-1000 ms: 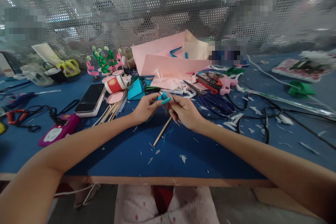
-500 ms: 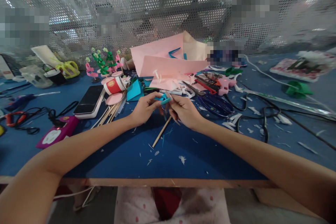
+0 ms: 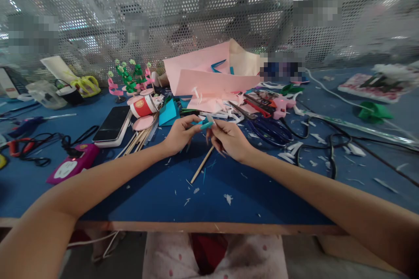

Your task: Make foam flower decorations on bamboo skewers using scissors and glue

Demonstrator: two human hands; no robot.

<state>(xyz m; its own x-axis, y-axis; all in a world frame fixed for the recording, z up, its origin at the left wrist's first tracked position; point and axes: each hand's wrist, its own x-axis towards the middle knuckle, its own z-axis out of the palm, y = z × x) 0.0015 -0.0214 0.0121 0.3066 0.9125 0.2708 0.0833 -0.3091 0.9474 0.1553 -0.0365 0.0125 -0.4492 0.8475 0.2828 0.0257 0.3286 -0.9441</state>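
Over the middle of the table, my left hand (image 3: 181, 135) pinches a small strip of blue paper (image 3: 206, 124) between thumb and fingers. Its right end meets the fingertips of my right hand (image 3: 231, 139), which are closed on it too. A wooden stick (image 3: 201, 166) lies on the table just below my hands, its upper end partly hidden behind my right hand. Left of my hands, a folded piece of blue paper (image 3: 169, 113) rests near a bundle of wooden sticks (image 3: 139, 139). Dark blue scissors (image 3: 270, 130) lie to the right of my right hand.
A blue table (image 3: 150, 200) carries a phone (image 3: 113, 124), a paper cup (image 3: 143, 105), a purple power box (image 3: 72, 162) and pink paper (image 3: 209, 79). A pink glue gun (image 3: 282, 105) and black cables (image 3: 331, 157) are on the right. White paper scraps lie scattered about.
My hands stay nearly in place. The blue strip, which showed a loop between my fingers, now looks flatter and more closed. Everything else stays where it was.
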